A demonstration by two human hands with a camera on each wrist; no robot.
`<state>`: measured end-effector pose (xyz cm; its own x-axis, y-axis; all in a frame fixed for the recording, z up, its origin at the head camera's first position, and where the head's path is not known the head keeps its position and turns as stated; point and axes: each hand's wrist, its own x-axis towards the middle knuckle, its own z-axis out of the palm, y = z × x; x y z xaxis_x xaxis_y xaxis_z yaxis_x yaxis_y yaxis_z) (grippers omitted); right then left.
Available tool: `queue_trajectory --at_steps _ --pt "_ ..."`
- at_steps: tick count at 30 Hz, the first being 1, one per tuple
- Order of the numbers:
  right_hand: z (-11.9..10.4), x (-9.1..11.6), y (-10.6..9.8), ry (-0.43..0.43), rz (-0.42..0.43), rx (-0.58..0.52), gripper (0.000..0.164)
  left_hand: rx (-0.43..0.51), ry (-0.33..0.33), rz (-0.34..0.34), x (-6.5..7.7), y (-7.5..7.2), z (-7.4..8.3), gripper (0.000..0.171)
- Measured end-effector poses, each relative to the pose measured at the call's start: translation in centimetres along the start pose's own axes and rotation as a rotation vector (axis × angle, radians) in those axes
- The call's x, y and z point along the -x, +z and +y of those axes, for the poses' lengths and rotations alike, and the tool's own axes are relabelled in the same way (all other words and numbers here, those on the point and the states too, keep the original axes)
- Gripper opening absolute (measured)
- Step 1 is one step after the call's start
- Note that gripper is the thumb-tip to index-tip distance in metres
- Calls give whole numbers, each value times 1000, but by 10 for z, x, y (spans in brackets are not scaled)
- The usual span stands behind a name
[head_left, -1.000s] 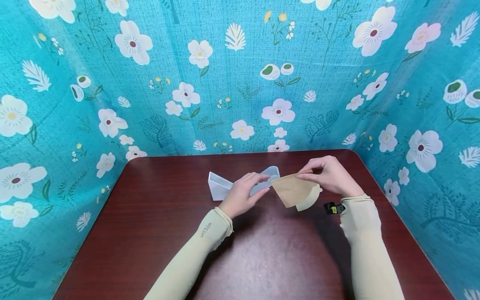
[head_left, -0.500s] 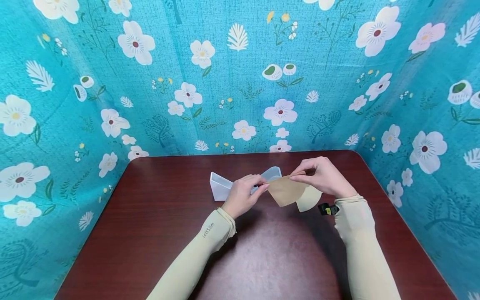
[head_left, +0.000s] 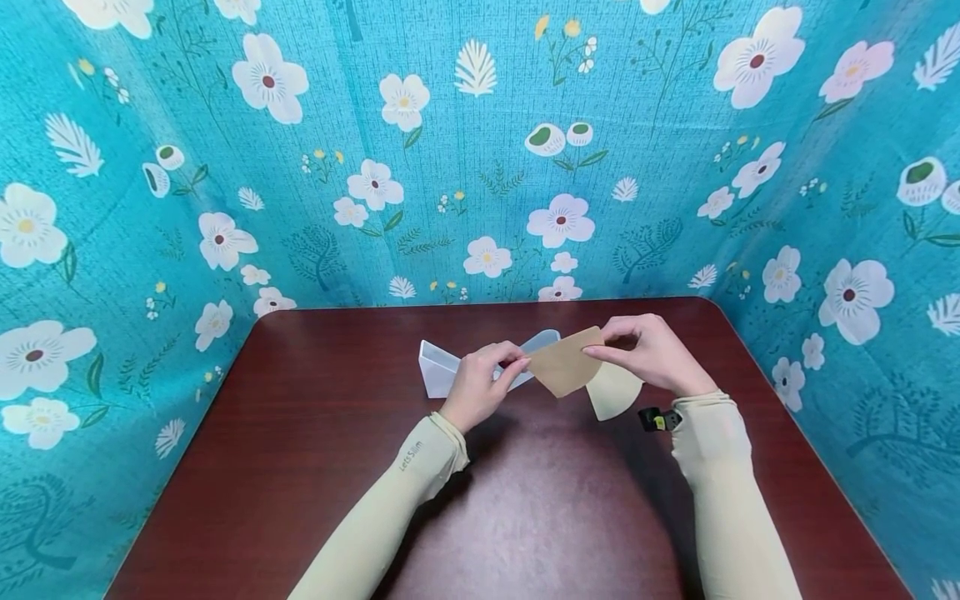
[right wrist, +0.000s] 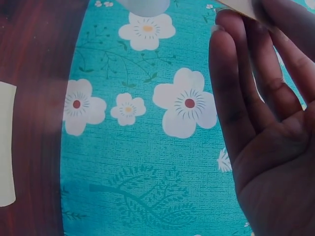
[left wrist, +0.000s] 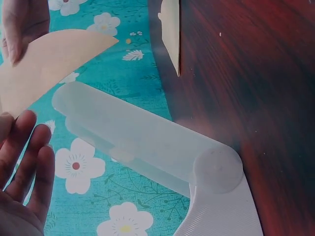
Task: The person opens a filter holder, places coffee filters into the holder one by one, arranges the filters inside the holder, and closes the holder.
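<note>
A brown fan-shaped coffee filter point(head_left: 566, 362) is held up between both hands in the head view. My left hand point(head_left: 483, 385) pinches its left corner between thumb and fingertip; the other fingers are spread, as the left wrist view shows. The opposite edge is pinched by my right hand point(head_left: 651, 354). A white plastic case point(head_left: 437, 373) with a swung-out translucent part point(left wrist: 133, 130) stands behind the left hand, partly covered by it. Below the right hand, a cream fan-shaped filter paper point(head_left: 615, 393) appears on the table; whether it is one sheet or a stack, I cannot tell.
The dark red-brown wooden table point(head_left: 540, 500) fills the lower half of the head view. A blue flowered curtain point(head_left: 450, 167) encloses its back and sides. A small black device on a strap point(head_left: 658, 419) sits at the right wrist.
The left hand, apart from the brown filter a second ago, now pinches its left corner. The brown filter has shifted left and turned its flat face forward, with its right end raised.
</note>
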<state>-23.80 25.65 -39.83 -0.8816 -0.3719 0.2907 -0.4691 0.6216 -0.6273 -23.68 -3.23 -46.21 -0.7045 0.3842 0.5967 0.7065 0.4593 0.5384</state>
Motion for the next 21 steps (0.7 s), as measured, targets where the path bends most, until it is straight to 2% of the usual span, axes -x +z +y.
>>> queue_trajectory --at_steps 6,12,21 --pt "-2 -1 0 -35 5 0 11 -2 -20 -28 0 -1 -1 8" --pt "-7 -4 1 -62 1 8 10 -1 -3 -51 -5 -2 1 8" --pt "-11 -4 4 -37 -4 3 8 8 -25 -55 -6 -2 4 9"
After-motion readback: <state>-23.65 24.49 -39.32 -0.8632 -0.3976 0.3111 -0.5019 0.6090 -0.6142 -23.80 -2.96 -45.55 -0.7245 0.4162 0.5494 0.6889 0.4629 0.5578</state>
